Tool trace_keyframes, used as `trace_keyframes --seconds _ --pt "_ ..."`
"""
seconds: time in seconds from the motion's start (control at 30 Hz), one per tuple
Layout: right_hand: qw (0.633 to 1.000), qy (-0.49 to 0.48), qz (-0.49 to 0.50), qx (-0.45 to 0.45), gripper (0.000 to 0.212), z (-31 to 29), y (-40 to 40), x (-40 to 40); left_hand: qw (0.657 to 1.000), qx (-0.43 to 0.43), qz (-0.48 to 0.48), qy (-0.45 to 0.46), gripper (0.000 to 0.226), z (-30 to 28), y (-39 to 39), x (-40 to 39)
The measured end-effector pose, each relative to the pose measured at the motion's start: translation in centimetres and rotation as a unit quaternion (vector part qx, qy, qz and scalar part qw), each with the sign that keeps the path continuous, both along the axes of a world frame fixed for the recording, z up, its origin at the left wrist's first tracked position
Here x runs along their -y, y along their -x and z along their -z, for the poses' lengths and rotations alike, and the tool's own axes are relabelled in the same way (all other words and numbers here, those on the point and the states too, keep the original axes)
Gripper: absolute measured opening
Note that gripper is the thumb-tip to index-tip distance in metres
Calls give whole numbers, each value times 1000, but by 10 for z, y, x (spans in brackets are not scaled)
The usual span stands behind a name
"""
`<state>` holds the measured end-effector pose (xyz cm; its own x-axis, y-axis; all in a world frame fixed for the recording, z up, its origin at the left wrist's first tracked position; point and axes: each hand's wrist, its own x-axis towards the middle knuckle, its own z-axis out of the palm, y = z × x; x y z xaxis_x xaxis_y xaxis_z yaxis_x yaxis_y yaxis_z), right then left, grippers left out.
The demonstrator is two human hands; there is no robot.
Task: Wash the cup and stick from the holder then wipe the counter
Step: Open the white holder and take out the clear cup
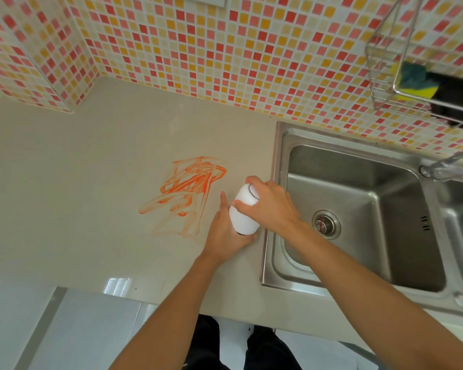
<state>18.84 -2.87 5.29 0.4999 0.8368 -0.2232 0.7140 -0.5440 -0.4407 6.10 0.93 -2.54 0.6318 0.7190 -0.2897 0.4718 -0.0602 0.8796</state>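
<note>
A white rounded holder stands on the beige counter just left of the sink. My left hand wraps around its lower half from the left. My right hand grips its top, where a dark-rimmed white piece shows under the fingers. Whether that piece is the cup or a lid I cannot tell. No stick is visible. An orange smear spreads over the counter left of the holder.
A steel sink with a drain lies to the right, its tap at the far right. A wire rack on the mosaic wall holds a yellow-green sponge. The counter's front edge runs below my arms.
</note>
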Motion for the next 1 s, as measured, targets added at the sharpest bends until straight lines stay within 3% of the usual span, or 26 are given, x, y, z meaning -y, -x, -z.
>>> trace_keyframes --seconds 0.2,0.37,0.57,0.87,1.0 --pt "991 22 -125 -50 57 -15 -17 0 999 35 20 23 127 0 9 0" --pt "983 1 -167 -70 52 -44 -25 -4 997 71 7 16 119 -10 8 -3" --pt "980 -30 -176 -82 53 -85 -30 -11 988 153 -3 -30 78 -40 4 -21" --pt "983 -46 -139 -112 57 -99 -35 -12 992 85 -14 -93 78 -44 13 -42" --pt "984 -53 -117 -125 69 -89 -36 -14 992 68 -29 -99 83 -36 19 -45"
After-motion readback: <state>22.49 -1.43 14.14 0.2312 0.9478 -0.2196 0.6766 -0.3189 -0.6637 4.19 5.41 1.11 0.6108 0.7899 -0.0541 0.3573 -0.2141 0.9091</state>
